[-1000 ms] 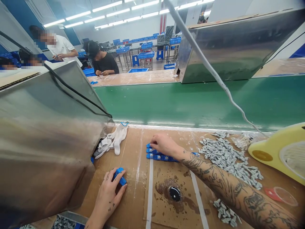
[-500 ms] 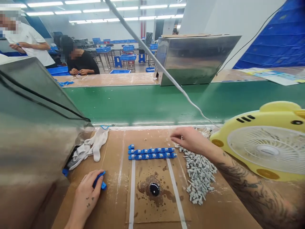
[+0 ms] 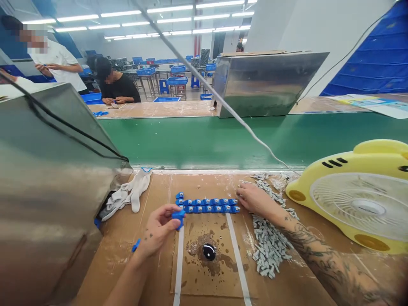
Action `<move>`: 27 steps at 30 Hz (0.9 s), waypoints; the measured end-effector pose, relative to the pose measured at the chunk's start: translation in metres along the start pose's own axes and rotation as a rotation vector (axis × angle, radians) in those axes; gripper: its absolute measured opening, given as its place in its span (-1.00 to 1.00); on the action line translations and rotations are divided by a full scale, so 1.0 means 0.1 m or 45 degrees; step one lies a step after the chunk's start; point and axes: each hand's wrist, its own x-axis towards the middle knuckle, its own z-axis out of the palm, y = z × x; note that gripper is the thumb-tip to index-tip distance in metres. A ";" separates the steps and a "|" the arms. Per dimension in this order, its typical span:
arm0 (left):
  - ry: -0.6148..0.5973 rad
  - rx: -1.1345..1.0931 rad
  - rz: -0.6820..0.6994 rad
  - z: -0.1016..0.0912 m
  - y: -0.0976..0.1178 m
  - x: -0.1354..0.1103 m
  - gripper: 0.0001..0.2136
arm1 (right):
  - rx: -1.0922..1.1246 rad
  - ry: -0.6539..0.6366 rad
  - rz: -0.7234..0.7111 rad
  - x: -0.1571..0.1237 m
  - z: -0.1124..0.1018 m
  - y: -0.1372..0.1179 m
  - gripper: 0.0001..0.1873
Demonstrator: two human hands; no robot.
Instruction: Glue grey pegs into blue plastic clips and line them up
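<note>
Two bare hands work over a cardboard-covered bench (image 3: 153, 263) in the lower half of the frame. The left hand (image 3: 156, 231), at lower centre-left, has its fingers closed on a small blue plastic piece (image 3: 178, 216), held just at the left end of two rows of blue pieces (image 3: 207, 205) that lie side by side across the middle of the bench. A second small blue piece (image 3: 136, 245) shows at the heel of that hand, on or just above the cardboard. The right hand (image 3: 255, 199), its forearm tattooed and entering from the lower right, rests at the right end of the rows with its fingertips touching the last pieces; whether it grips anything cannot be told. Under and beside that hand spreads a pile of small grey parts (image 3: 267, 246), running toward the lower right. A black round knob (image 3: 209, 251) sits in a stained patch of cardboard just below the rows, between two white tape strips. White gloves (image 3: 130, 194) lie at the left, against a large shiny metal housing (image 3: 41, 187) that fills the left of the frame. A yellow desk fan (image 3: 357, 199) stands at the right edge. Behind the bench runs a green conveyor belt (image 3: 223, 140), and beyond it, in the upper left, two other people are seen at a far bench.
</note>
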 end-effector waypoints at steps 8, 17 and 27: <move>-0.334 -0.282 -0.058 0.13 -0.28 0.11 -0.72 | 1.115 0.182 0.285 -0.64 -0.24 -0.28 -0.68; -0.438 -0.130 -0.246 0.08 -0.33 0.05 -0.72 | 1.492 0.069 0.308 -0.94 0.16 -1.11 -0.82; -0.366 -0.127 -0.287 0.15 -0.37 0.05 -0.72 | 1.084 0.063 0.060 -0.99 0.15 -1.28 -0.90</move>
